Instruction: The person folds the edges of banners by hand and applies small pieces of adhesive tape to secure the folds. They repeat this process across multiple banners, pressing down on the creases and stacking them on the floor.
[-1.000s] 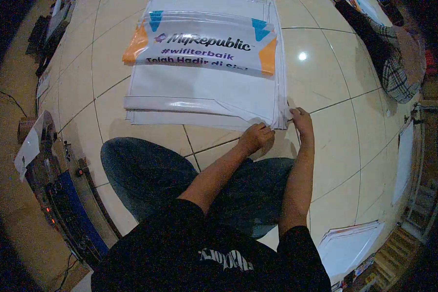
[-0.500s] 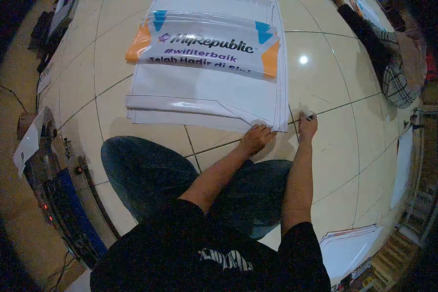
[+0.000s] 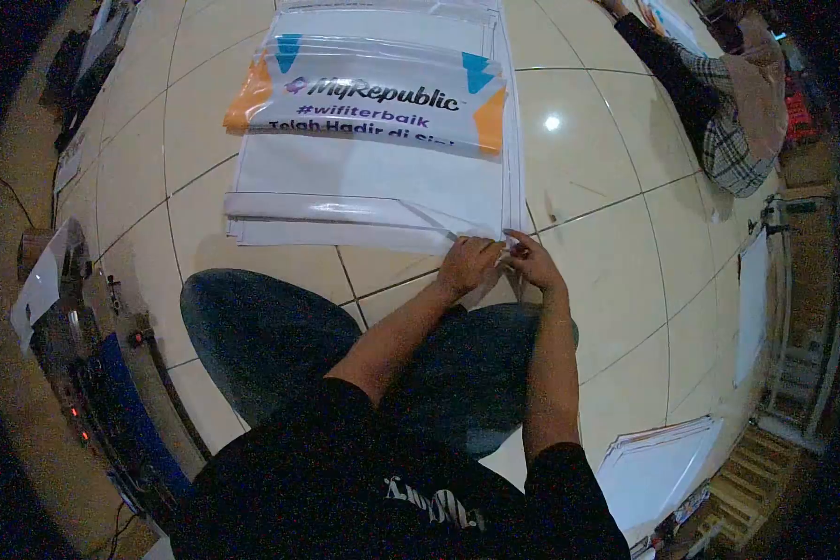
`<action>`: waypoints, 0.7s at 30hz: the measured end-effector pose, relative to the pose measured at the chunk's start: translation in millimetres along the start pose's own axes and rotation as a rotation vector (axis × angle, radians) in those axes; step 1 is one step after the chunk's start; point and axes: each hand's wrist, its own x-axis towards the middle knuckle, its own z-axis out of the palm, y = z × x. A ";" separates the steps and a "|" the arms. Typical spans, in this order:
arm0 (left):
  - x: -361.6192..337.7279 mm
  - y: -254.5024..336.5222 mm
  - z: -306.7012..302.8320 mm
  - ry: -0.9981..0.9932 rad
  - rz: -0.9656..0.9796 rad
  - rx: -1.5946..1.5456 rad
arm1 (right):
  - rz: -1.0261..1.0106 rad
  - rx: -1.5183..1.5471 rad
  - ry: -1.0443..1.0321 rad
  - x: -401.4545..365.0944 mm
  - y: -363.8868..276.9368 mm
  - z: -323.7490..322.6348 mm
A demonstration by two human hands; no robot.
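Observation:
A stack of white banner sheets (image 3: 364,177) lies on the tiled floor in front of my knees. Its top sheet is folded back, showing a printed "MyRepublic" panel (image 3: 373,98) with orange and blue corners. My left hand (image 3: 469,264) rests on the stack's near right corner, fingers curled on the sheet edge. My right hand (image 3: 532,263) is right beside it, fingertips pinching the same corner of the sheets. Both hands touch each other at that corner.
A machine with blue parts and small red lights (image 3: 112,373) stands at my left. Another person in a plaid sleeve (image 3: 728,121) sits at the far right. A second pile of white sheets (image 3: 658,467) lies at my right rear, near wooden slats (image 3: 765,467).
My right hand has come in from the floor right of the stack to the near right corner, beside my left hand. The view shifted slightly.

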 end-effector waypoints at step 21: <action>-84.3 -116.0 -169.0 0.237 -0.357 0.159 | 0.000 0.281 0.130 31.6 25.3 22.8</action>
